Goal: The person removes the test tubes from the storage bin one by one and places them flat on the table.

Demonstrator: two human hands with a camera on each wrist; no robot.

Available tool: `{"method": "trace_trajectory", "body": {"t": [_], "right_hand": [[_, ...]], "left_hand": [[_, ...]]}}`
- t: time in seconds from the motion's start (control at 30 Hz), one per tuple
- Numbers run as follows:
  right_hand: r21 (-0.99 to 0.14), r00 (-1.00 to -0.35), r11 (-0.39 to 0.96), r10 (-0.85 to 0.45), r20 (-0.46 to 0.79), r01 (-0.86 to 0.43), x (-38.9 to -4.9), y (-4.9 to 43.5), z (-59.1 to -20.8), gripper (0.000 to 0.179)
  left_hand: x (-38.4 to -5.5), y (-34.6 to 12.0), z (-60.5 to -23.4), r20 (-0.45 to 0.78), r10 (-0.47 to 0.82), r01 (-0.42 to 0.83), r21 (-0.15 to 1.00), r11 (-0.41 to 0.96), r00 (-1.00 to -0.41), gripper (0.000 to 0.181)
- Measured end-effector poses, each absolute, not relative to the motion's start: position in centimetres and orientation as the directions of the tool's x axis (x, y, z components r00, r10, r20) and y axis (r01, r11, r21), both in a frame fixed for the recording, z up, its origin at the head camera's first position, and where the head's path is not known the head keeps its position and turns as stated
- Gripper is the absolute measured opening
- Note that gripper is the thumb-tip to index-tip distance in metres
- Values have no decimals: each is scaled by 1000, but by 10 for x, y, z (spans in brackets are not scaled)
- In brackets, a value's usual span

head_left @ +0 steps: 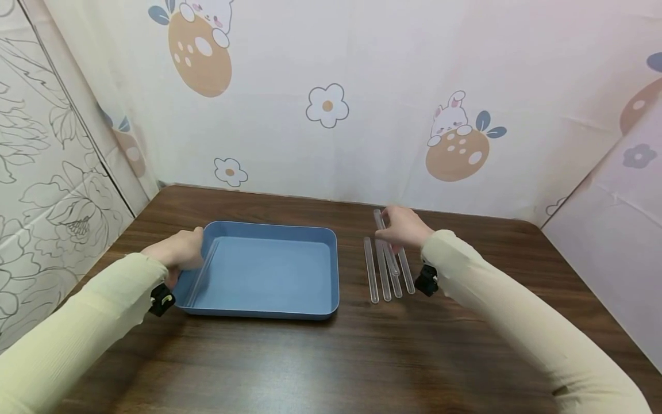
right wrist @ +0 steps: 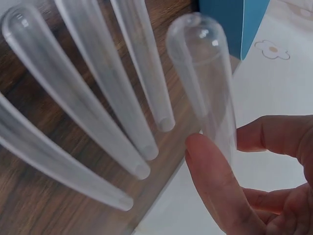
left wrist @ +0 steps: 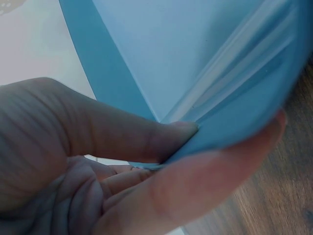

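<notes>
At the left edge of a shallow blue tray (head_left: 274,276), my left hand (head_left: 181,251) pinches the rim, thumb on the inner side and fingers outside. Inside the tray, a clear tube (head_left: 203,273) lies along the left wall. My right hand (head_left: 405,229) holds another clear test tube (right wrist: 205,63) between thumb and fingers, its rounded end facing the wrist camera. In the head view this tube overlaps several similar test tubes (head_left: 370,270), which lie roughly side by side on the table to the right of the tray.
The dark wooden table (head_left: 310,368) carries the tray and tubes. Behind it hangs a pale curtain (head_left: 383,69) printed with rabbits and flowers, meeting the table's back edge. Line-drawn flower panels (head_left: 57,144) stand at the left.
</notes>
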State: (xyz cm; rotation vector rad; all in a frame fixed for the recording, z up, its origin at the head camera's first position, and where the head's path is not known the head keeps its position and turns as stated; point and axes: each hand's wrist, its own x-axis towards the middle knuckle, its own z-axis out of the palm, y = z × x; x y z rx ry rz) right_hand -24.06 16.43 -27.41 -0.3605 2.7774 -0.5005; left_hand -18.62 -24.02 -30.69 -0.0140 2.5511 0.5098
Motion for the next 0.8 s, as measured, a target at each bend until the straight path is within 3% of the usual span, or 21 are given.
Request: {"method": "trace_trajectory", "body": {"t": [0.8], "right_hand": [[-368,-932,921,-238,-274,-126,-234,205,-289,56]], "left_hand": [[-187,-240,-308,-499,99,-82,328,941,-861,78]]}}
